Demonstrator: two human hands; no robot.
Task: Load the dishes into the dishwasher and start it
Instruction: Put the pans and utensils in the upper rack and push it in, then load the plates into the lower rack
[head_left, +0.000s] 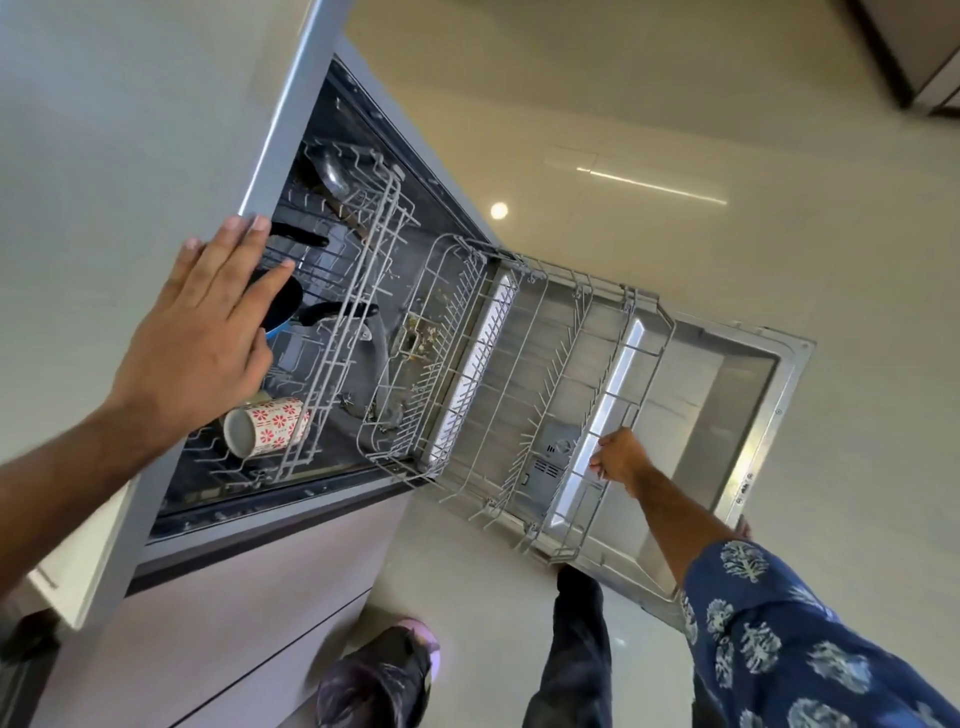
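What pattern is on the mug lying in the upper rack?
The mug is white with red flower-like motifs, seen in the head view.

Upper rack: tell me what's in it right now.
The upper rack holds a floral mug lying on its side, a dark pan with a blue rim and some dark-handled utensils. The left hand covers part of the pan.

I see the grey wire lower rack (524, 384) pulled out over the open steel dishwasher door (727, 410), its tines bare, so there is room to reach down into it. My right hand (621, 460) grips its near-right rim. The upper wire rack (337, 312) is crowded: a red-flowered white mug (267, 426) and black-handled pans (311, 306) block it, with my flat left hand (202, 332) above.
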